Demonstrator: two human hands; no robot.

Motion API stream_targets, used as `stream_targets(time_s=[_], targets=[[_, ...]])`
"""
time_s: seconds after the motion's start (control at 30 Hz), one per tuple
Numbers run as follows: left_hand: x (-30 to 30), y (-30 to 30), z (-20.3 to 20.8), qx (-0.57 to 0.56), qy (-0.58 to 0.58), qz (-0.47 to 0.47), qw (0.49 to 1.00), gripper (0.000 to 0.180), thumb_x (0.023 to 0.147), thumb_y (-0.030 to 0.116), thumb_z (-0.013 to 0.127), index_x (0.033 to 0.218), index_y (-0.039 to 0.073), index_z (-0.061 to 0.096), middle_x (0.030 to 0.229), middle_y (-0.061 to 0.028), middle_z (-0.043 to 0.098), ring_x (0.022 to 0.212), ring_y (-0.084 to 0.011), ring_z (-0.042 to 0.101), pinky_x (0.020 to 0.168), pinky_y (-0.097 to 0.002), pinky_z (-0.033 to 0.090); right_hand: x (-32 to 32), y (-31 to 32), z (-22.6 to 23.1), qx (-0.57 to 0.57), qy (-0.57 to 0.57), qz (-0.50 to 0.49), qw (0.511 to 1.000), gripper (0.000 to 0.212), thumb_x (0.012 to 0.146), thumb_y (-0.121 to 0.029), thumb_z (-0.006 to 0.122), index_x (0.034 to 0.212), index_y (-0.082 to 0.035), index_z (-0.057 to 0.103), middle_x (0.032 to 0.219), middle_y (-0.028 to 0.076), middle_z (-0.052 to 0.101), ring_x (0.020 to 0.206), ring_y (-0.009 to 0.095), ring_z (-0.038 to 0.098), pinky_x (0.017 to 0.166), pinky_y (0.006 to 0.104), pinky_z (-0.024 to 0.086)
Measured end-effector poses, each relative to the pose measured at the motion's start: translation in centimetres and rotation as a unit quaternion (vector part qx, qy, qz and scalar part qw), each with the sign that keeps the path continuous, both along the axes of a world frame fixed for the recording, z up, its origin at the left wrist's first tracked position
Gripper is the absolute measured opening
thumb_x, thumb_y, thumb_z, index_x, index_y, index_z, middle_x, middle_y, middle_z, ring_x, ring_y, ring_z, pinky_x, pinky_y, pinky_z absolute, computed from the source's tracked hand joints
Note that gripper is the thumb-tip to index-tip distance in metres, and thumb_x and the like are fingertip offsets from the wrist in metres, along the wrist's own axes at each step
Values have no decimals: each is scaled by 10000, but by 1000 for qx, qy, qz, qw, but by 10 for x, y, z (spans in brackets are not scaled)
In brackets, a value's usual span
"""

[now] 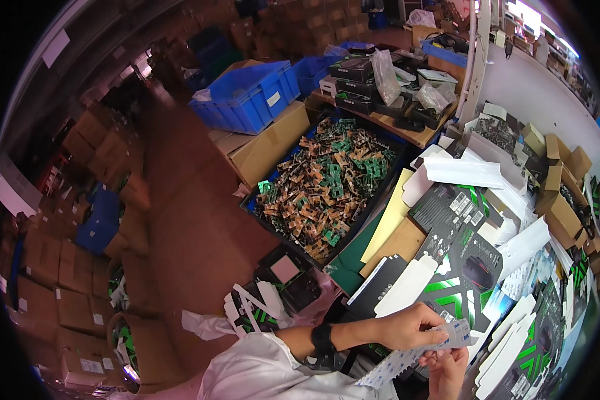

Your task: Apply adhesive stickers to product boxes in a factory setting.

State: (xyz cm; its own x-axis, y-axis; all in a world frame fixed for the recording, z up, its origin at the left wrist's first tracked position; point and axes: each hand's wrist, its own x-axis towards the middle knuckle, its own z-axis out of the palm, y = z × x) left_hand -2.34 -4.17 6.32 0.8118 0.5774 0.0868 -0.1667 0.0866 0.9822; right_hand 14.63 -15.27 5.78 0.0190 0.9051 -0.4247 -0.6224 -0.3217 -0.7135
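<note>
The left hand (412,327) had its fingers clamped on a pale, blue-patterned flexible strip (397,362). The right hand's (449,368) fingertips pinched its edge, near black-and-green cardboard packaging (473,263).

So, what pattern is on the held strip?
The strip is pale with blue marks, best in head view.

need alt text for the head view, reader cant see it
A person's left hand and right hand hold a pale, blue-patterned strip beside black-and-green mouse packaging. Beyond, circuit boards fill a black bin near a blue crate.
</note>
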Motion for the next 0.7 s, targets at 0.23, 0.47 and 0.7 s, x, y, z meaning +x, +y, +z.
stream_targets(time_s=[0.23,0.47,0.7], targets=[[6,3,1,59,53,-25,997,218,946,153,593,875,-42,658,707,-63,635,646,-80,528,602,-282,440,-5,4,10,12,-15,-14,1000,263,839,-44,594,1078,62,570,792,143,650,666,239,653,593,339,562],[10,5,1,86,44,-27,995,179,922,147,626,893,-24,672,712,-95,627,657,-129,582,596,-304,455,16,2,-17,20,31,53,998,304,796,50,595,1100,62,582,900,157,674,770,249,691,695,353,591],[14,12,-2,71,119,-41,990,172,896,131,658,870,-39,670,663,-23,591,630,-42,486,543,-249,405,16,-1,-21,12,16,46,999,264,850,6,597,1111,45,580,936,140,669,847,230,688,757,323,572]])
